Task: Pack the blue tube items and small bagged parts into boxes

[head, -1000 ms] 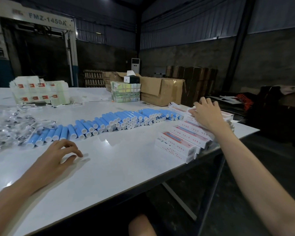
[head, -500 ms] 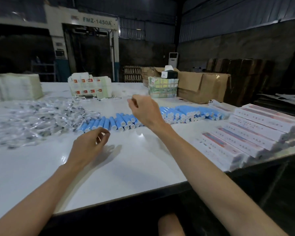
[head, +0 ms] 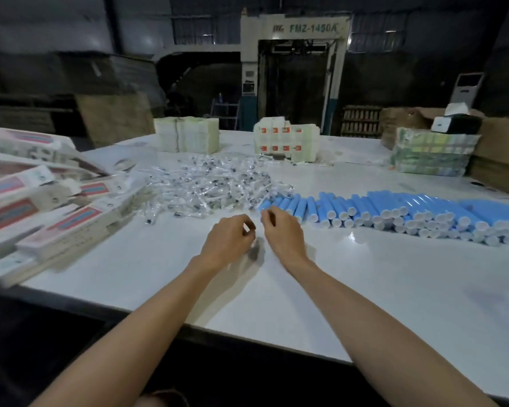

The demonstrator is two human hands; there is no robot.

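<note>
A long row of blue tubes (head: 394,210) with white caps lies across the right half of the white table (head: 365,289). Left of it is a heap of small clear bagged parts (head: 215,186). Long white boxes (head: 41,212) with red and blue print are piled loosely at the table's left edge. My left hand (head: 229,239) and my right hand (head: 279,230) hover side by side just in front of the left end of the tube row. Both have loosely curled fingers, and I see nothing in either.
At the back of the table stand a pale stack of flat packs (head: 188,138), a white stack with red labels (head: 285,142) and a greenish bundle (head: 432,154). A cardboard carton (head: 500,151) sits at the far right. A large machine (head: 294,69) stands behind the table.
The view has swung left, away from the box stack on the right. My right hand left that stack and came to the centre beside my left hand.
</note>
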